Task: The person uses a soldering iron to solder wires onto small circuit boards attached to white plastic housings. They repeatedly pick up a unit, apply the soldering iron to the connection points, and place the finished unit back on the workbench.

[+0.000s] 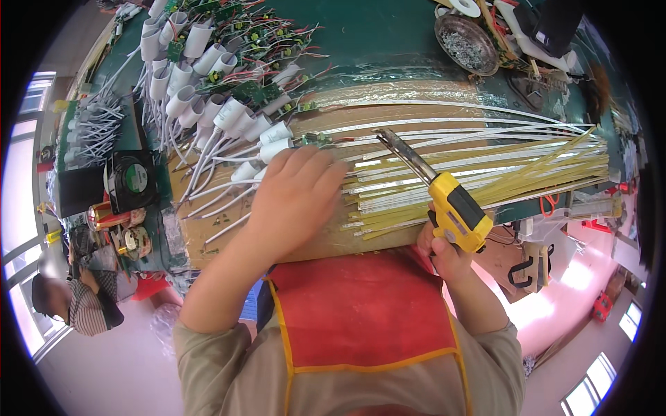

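Note:
My right hand (pixel 446 251) grips a yellow and black soldering gun (pixel 460 211) by its handle. Its long metal tip points up and left, over a fan of thin white and yellow LED strips (pixel 479 158). My left hand (pixel 300 194) lies beside the left ends of these strips, fingers bent downward and slightly smeared; whatever is under them is hidden. Just beyond its fingertips are white plastic tubes (pixel 275 133) with grey cables and a small green circuit board (pixel 316 139). More grey cables run out to the left of that hand across a brown board (pixel 291 244).
Piled at the far left are many white tubes with circuit boards (pixel 257 91). A black fan (pixel 130 182) stands at left. Far right holds a round metal dish (pixel 466 44) of scraps. Another person (pixel 76 299) sits at the left edge.

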Available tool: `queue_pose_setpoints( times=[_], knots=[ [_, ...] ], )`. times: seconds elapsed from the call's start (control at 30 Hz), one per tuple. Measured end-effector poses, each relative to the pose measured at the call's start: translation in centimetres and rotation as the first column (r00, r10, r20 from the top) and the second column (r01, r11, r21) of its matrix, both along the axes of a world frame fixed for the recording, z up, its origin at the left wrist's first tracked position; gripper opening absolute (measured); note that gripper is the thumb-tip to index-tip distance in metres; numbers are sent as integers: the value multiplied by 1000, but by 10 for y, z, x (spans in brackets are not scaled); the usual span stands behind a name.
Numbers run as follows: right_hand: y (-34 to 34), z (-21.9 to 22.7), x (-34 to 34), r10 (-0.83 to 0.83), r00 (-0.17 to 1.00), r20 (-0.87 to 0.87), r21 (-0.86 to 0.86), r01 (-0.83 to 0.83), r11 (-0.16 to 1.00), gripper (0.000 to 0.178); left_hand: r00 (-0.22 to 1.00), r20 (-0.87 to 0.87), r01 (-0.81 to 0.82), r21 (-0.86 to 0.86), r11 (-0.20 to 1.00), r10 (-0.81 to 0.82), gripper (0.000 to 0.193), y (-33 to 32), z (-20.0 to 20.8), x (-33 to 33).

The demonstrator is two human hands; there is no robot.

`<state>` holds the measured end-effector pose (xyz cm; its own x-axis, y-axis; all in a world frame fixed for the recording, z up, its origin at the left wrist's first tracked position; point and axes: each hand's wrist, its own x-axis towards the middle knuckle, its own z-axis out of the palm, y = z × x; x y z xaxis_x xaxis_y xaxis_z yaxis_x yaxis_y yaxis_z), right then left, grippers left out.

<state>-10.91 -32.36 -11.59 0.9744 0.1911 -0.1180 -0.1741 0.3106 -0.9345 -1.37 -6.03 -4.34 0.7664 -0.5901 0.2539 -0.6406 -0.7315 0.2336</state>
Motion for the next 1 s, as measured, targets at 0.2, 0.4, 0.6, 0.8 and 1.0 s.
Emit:
queue_pose_setpoints(
  times=[0.2,0.4,0.6,0.8,1.0],
  knots=[
    [0,-1,-2,-9,1000,-24,-8,8,1000,51,1000,-21,-9,47,999,10,21,-16,-19,5],
    [1,3,-2,-8,999,-54,-12,8,1000,49,999,19,-30,4,1000,30,20,-20,-27,9],
    [0,0,-4,-14,997,-76,-36,11,999,66,998,41,-44,43,998,42,20,-23,-28,13],
    [-1,-1,-3,-1,998,-62,-44,-2,999,67,996,55,-75,55,996,72,20,-26,-31,13],
    [-4,8,-3,6,994,-105,6,-6,1000,34,999,34,-38,-17,999,38,25,-24,-33,11]
  ],
)
